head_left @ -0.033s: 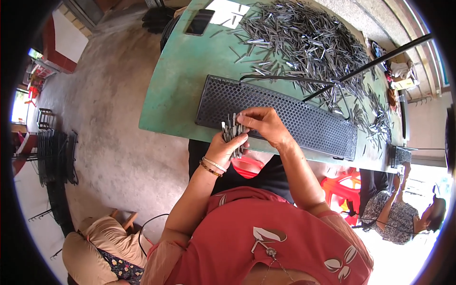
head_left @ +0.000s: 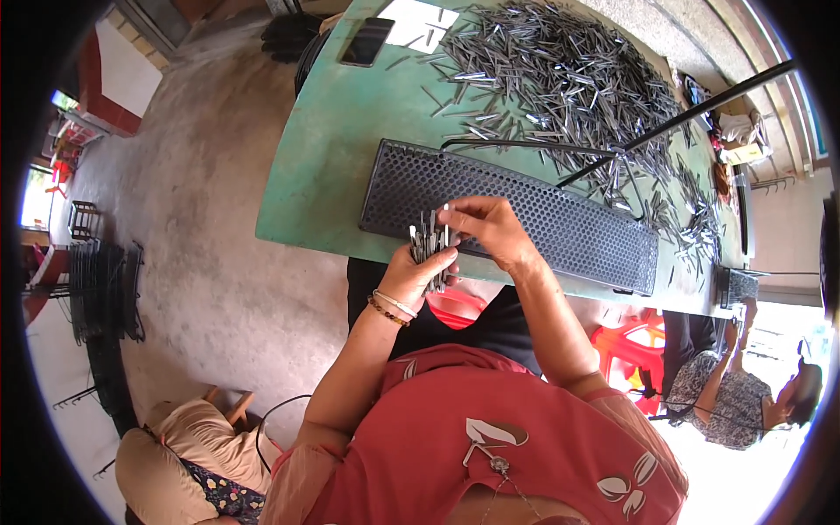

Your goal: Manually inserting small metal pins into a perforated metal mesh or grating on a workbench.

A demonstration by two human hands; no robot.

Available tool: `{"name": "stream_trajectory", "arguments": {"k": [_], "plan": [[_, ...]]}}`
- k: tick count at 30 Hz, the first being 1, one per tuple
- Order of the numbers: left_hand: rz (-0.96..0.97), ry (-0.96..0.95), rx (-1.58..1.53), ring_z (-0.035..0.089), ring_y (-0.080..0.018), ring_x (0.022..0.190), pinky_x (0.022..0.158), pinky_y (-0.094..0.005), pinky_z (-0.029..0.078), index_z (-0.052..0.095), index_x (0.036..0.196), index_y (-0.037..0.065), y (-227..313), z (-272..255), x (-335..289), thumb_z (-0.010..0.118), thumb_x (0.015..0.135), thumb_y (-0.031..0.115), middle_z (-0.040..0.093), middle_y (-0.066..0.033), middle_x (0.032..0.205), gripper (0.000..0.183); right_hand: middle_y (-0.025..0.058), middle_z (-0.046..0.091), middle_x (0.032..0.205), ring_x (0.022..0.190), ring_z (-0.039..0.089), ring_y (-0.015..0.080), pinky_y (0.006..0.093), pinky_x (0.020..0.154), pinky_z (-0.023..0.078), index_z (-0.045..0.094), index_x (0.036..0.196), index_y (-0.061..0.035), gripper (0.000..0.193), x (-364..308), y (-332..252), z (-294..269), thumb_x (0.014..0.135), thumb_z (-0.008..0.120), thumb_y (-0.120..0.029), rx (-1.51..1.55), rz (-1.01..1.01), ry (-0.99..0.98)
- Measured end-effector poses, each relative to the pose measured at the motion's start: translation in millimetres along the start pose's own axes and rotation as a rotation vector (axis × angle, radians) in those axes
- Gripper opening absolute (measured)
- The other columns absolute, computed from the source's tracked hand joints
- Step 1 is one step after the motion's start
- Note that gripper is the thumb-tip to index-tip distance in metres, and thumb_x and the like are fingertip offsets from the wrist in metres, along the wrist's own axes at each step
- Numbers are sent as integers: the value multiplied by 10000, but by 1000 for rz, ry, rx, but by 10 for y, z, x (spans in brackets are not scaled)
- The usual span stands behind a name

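Observation:
My left hand (head_left: pixel 416 273) is closed around an upright bundle of slim dark metal pieces (head_left: pixel 428 244), their ends poking out above the thumb. One of them has a pale tip. Close against the bundle's right side, my right hand (head_left: pixel 486 229) pinches a single slim piece (head_left: pixel 446 229) with a light end showing above the fingertips. Just beyond both hands lies a long black rack (head_left: pixel 525 197) with a grid of round holes, resting along the near edge of the green table (head_left: pixel 319 175). My right hand partly covers its front edge.
A large loose heap of the same slim pieces (head_left: pixel 569 79) spreads over the table's far side. A phone (head_left: pixel 367 41) and white paper (head_left: pixel 418 24) lie at the far left. Black rods (head_left: pixel 682 121) cross above the rack. A co-worker (head_left: pixel 726 398) sits at the right, near a red stool (head_left: pixel 626 350).
The light end of a piece now stands up above my right fingertips, beside the bundle. Both hands have otherwise barely moved.

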State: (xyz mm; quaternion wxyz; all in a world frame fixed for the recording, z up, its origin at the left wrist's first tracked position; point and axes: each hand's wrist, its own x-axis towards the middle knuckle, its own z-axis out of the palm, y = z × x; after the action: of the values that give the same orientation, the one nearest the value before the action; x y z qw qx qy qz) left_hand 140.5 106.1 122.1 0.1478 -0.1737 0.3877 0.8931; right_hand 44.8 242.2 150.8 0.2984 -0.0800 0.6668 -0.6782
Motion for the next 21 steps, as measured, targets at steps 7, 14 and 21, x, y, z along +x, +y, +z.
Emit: {"name": "stream_trajectory", "arguments": {"k": [7, 14, 21], "plan": [[-69, -37, -54, 585, -129, 632, 557, -260, 451, 636, 966, 34, -63, -53, 109, 683, 824, 159, 598, -32, 714, 195, 24, 661, 814, 692, 576, 76, 231, 654, 476, 644, 1032, -17, 227, 404, 11, -79, 820, 683, -90, -263, -514, 540], [-141, 9, -15, 609, -157, 658, 591, -284, 493, 626, 925, 25, -129, -96, 25, 672, 833, 134, 607, -46, 719, 150, 72, 654, 794, 669, 607, 216, 311, 636, 491, 648, 934, -57, 193, 690, 154, -109, 757, 713, -99, -662, -789, 614], [-173, -11, -42, 648, -192, 727, 628, -303, 533, 589, 931, 26, -118, -92, -3, 672, 838, 169, 616, -66, 757, 190, 87, 661, 802, 663, 617, 215, 311, 621, 495, 657, 927, -54, 175, 719, 221, -139, 765, 706, -95, -832, -808, 625]]}}
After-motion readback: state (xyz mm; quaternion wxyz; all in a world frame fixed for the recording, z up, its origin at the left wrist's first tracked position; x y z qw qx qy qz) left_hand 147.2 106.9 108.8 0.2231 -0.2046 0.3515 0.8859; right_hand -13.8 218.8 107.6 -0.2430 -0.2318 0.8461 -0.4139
